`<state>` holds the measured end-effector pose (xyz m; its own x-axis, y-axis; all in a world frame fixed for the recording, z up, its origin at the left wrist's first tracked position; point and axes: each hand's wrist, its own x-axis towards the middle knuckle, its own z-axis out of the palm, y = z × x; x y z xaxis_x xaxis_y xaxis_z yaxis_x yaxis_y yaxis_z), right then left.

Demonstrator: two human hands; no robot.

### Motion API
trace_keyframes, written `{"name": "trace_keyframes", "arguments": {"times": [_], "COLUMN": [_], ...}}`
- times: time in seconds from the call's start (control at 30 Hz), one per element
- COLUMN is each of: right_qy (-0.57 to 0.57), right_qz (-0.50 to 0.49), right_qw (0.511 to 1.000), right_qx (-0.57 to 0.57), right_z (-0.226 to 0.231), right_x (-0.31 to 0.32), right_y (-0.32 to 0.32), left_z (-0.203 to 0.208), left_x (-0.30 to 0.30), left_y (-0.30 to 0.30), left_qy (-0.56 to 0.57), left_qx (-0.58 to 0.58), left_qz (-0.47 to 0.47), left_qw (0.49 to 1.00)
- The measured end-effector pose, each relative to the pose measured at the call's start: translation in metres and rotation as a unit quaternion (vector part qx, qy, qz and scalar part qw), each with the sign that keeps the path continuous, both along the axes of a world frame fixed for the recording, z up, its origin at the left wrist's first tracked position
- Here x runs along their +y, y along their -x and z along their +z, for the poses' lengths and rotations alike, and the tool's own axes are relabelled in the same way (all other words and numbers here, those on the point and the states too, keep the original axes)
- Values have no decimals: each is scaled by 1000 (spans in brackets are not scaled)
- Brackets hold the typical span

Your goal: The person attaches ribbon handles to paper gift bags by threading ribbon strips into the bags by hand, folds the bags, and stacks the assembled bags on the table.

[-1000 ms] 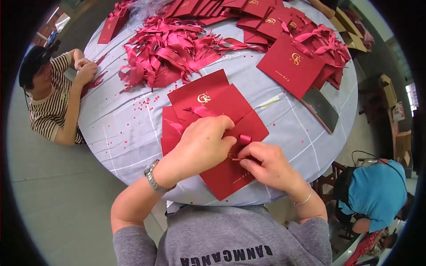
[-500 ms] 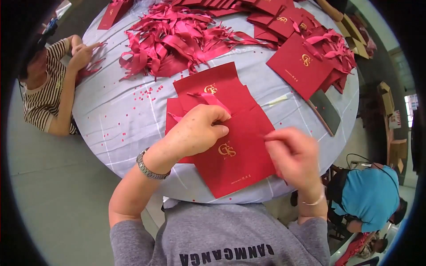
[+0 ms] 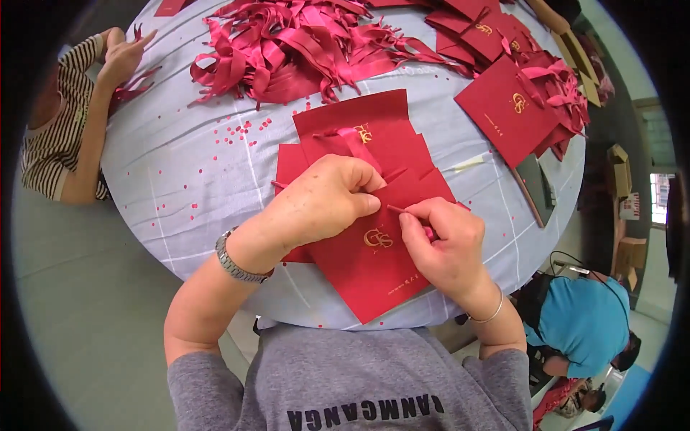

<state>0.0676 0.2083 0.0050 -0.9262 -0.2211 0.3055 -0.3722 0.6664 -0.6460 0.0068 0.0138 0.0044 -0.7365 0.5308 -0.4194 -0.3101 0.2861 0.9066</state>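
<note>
A flat red paper gift bag (image 3: pixel 399 276) with a gold emblem lies on the table in front of me, over other red bags (image 3: pixel 388 108). My left hand (image 3: pixel 323 194) is closed in a pinch at the bag's upper edge. In my right hand (image 3: pixel 449 244), thumb and forefinger grip a ribbon (image 3: pixel 431 233), its thin stiff tip (image 3: pixel 394 209) pointing at the bag beside my left fingertips. More of this ribbon is hidden in the palm. Just beyond my left hand, a loose pink-red ribbon (image 3: pixel 357 147) lies across the bags.
A heap of red ribbons (image 3: pixel 295 57) covers the far table. Bags with ribbons (image 3: pixel 496 115) are piled right, by a dark flat object (image 3: pixel 535 190). Small red dots (image 3: pixel 244 129) lie scattered. A person in stripes (image 3: pixel 61 154) sits left; another in blue (image 3: pixel 589 323) is right.
My right hand has moved left and inward to the bag's upper edge, bringing the ribbon tip close to my left fingers. The left hand keeps its pinch. My view has shifted slightly.
</note>
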Motion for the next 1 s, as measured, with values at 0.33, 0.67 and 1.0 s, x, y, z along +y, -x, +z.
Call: {"name": "trace_keyframes", "arguments": {"times": [0.33,0.67,1.0], "right_qy": [-43,95,-53], "right_qz": [-45,-26,-16], "right_qw": [996,988,998], "right_qx": [-59,-121,30], "right_z": [6,0,-2], "right_x": [-10,-4,-14], "right_y": [6,2,2], "left_z": [-7,-6,-10], "left_x": [-6,-9,-10], "left_y": [-3,-4,-2], "left_qy": [-76,-79,-30], "left_qx": [-5,-49,39], "left_qz": [16,5,-38], "left_qw": [997,996,998]}}
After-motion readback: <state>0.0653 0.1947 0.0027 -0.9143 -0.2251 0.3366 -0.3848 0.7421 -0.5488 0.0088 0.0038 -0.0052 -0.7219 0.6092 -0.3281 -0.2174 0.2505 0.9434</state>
